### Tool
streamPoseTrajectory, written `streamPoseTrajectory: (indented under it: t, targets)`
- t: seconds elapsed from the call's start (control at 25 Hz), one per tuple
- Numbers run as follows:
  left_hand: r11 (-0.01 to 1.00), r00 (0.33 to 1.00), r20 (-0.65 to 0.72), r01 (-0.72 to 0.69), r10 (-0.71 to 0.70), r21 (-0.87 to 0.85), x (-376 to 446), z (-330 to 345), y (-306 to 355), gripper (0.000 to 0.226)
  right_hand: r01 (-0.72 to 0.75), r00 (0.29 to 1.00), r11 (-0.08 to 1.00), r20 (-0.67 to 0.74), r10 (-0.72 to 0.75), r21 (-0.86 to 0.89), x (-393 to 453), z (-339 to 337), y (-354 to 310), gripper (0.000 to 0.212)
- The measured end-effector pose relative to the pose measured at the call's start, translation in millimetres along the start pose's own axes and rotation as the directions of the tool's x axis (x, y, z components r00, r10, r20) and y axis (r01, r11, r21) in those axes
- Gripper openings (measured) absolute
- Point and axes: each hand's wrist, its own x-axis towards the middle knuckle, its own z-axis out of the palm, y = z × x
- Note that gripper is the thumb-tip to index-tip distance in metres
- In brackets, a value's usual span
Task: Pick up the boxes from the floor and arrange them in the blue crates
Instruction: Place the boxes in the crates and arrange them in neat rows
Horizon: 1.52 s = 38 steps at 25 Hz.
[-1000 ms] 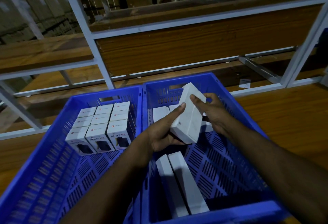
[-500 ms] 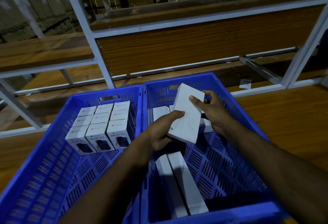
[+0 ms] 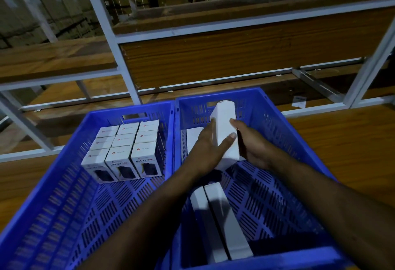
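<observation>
1. While both arms reach forward over the right blue crate (image 3: 277,128), the two hands meet on one white box (image 3: 225,132).
2. The left hand (image 3: 206,150) comes in from the lower left, with its thumb laid across the front of the white box and its fingers curled round the left side, so it grips the box.
3. The right hand (image 3: 252,143) comes in from the lower right and holds the right side of the same box, its thumb pressed on the right edge (the other fingers are hidden behind the box).
4. Held up above the crate's floor, near the far wall, the white box stands almost upright, with its long way running up and down and its top end tipped a little away.
5. Two long white boxes (image 3: 222,220) lie flat, side by side and touching, by the near edge of the right blue crate, pointing from near wall to far wall.
6. More white boxes (image 3: 193,135) sit by the far wall, partly hidden by the hands.
7. Standing just beside it and touching, the left blue crate (image 3: 55,194) has nine printed boxes (image 3: 125,150) upright in three rows at its far right corner.
</observation>
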Motion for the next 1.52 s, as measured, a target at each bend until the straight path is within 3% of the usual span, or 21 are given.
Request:
streamPoseTrajectory:
  t: [0.08,0.32,0.48,0.56,0.64,0.8,0.92,1.0,1.12,1.28,1.52]
  targets:
    - [0.995,0.995,-0.03,0.092,-0.093,-0.03,0.7,-3.1,0.1,0.08,-0.036,0.999,0.995,-0.003,0.036,0.091,3.1,-1.7,0.4,0.036]
    - [0.987,0.984,-0.146,0.087,-0.106,-0.134,-0.7,-9.0,4.1,0.08,0.04,0.998,0.991,-0.045,-0.035,0.129,12.6,-8.2,3.0,0.035]
    - [0.939,0.961,-0.196,0.127,-0.197,-0.319,0.0,-10.2,4.7,0.105,0.027,0.992,0.996,-0.124,-0.017,0.079,13.2,-10.9,4.2,0.033]
    - [0.924,0.947,-0.225,0.141,-0.23,-0.355,0.7,-9.1,3.9,0.1,0.004,0.991,1.0,-0.135,-0.001,0.027,8.6,-5.0,3.8,0.028]
    - [0.914,0.923,-0.271,0.163,-0.275,-0.373,4.7,-11.4,1.1,0.094,-0.043,0.998,0.999,-0.047,0.042,-0.022,1.3,0.3,2.0,0.027]
    - [0.935,0.893,-0.335,0.208,-0.301,-0.286,8.6,-13.8,-5.2,0.083,-0.133,0.988,0.99,0.073,0.136,-0.037,-5.0,2.0,1.7,0.047]
    - [0.922,0.896,-0.322,0.193,-0.305,-0.336,9.3,-18.4,2.8,0.058,-0.08,0.994,0.997,-0.073,0.081,0.01,2.1,0.5,6.1,0.052]
    - [0.958,0.917,-0.335,0.132,-0.215,-0.253,10.5,-31.6,3.8,0.047,-0.064,0.978,0.996,-0.196,0.074,0.055,10.3,-3.9,11.3,0.047]
    - [0.999,0.925,-0.379,0.014,0.002,0.037,9.4,-52.1,-1.1,0.035,-0.111,0.968,0.992,-0.219,0.123,0.068,24.2,-7.8,22.8,0.042]
    - [0.984,0.946,-0.321,0.014,0.046,0.18,9.5,-54.0,-12.9,0.046,-0.143,0.967,0.989,-0.207,0.149,0.042,41.6,3.8,40.7,0.059]
    - [0.992,0.928,-0.373,0.053,-0.006,0.117,10.5,-53.8,-15.3,0.048,-0.187,0.965,0.981,-0.197,0.174,-0.049,66.9,30.2,65.2,0.065]
